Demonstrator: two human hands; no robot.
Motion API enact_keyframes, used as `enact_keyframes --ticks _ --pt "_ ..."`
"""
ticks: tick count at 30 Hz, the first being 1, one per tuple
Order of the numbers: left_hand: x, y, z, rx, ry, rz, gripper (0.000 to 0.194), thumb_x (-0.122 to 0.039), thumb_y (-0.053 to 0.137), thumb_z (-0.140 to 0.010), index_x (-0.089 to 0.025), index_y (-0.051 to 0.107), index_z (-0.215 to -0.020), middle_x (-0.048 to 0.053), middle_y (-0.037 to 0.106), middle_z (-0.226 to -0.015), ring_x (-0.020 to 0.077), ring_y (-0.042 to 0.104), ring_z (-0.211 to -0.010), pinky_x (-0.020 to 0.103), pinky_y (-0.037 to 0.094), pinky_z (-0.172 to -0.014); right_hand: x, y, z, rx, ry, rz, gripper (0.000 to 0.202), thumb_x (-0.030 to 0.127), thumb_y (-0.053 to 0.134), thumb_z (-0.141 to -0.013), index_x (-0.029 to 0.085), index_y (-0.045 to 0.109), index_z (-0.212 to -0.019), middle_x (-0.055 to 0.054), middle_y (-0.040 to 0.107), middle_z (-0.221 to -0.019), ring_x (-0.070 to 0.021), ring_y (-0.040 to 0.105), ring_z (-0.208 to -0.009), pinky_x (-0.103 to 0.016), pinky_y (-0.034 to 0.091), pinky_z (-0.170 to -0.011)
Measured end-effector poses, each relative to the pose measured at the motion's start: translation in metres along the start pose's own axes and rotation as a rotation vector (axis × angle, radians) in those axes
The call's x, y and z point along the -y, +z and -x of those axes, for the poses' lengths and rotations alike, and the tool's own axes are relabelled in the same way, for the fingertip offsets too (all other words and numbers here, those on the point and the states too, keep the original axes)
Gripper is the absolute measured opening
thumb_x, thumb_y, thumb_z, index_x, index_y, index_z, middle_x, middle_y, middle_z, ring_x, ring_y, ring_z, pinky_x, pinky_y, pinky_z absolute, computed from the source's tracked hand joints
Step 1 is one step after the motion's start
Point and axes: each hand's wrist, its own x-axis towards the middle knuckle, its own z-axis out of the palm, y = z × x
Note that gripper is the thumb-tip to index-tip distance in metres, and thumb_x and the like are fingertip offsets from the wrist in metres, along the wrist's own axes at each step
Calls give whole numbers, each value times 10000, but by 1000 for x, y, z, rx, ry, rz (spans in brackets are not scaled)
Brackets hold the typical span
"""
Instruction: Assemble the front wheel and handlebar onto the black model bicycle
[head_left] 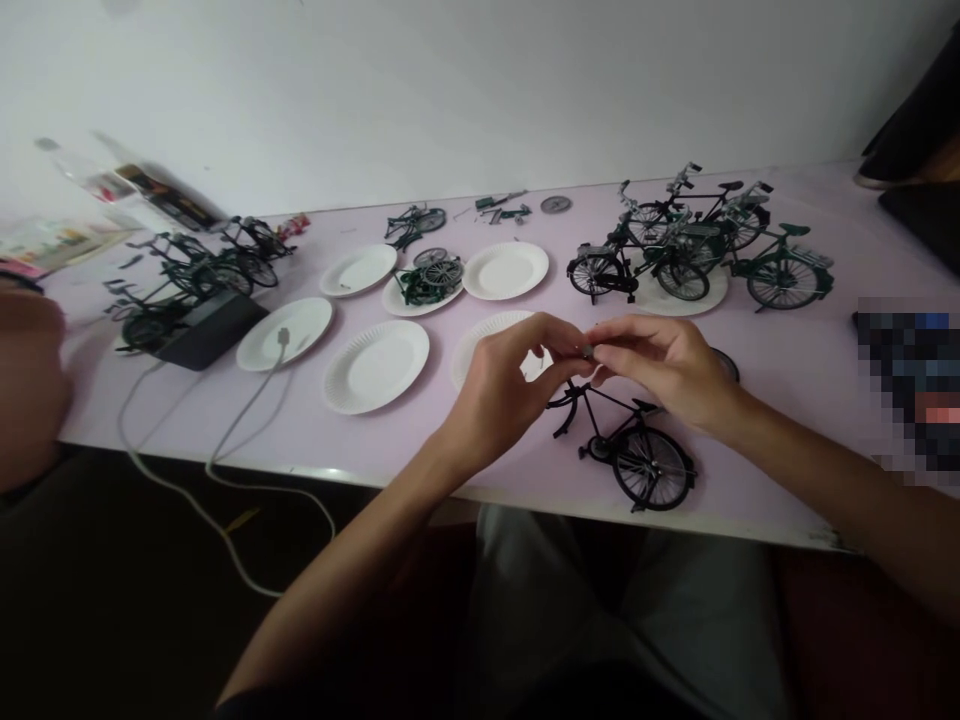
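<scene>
My left hand [517, 375] and my right hand [664, 365] meet fingertip to fingertip above the table. Both are closed in a pinch around a tiny greyish part [588, 352], too small to name and mostly covered by the fingers. Just below them, a black model bicycle [616, 425] lies on the table with its rear wheel toward me and no front wheel visible in its fork. A loose wheel [726, 366] shows partly behind my right hand. One paper plate [480, 338] is partly hidden behind my left hand.
Assembled model bicycles stand at the right [784, 275] and left [199, 270]. Several white paper plates [377, 368] lie mid-table, one holding bicycle parts [429, 280]. A dark box [214, 328] and a white cable [217, 450] are on the left. Another person's arm [30, 380] is at the left edge.
</scene>
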Motion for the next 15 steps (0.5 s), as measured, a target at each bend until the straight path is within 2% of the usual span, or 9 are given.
enact_keyframes --ticks 4,8,11,13,15 --pt "4 6 3 -40 16 -11 117 -164 801 -843 -183 724 -930 -15 778 -820 104 683 -721 242 524 -690 -2 -2 -1 47 76 -132 190 263 796 -837 241 792 -1026 0 792 -945 -134 749 -827 -304 615 -864" --pt "10 2 2 -43 55 -73 180 -291 785 -873 -188 715 -1003 -9 740 -795 117 652 -721 281 497 -729 0 -4 -1 48 127 -186 216 250 798 -832 231 790 -1047 -8 789 -946 -143 752 -848 -326 610 -894" --pt "13 -15 -1 134 43 -113 229 -370 734 -913 -176 680 -1022 29 727 -911 150 638 -821 313 478 -777 4 -9 -1 -3 100 -144 247 259 790 -838 208 777 -1079 -34 784 -942 -169 745 -887 -352 602 -897" --pt "16 -28 1 290 91 -172 207 -380 686 -946 -173 679 -953 41 710 -930 172 616 -870 339 464 -827 6 -14 -2 -38 86 -91 259 279 793 -832 201 774 -1078 -49 780 -949 -180 732 -911 -348 598 -869" --pt "22 -36 6 377 162 -247 214 -379 663 -956 -168 680 -920 48 693 -912 187 595 -877 355 452 -842 7 -20 -4 -34 106 -5 275 302 808 -813 204 779 -1068 -51 777 -968 -167 718 -877 -343 588 -861"
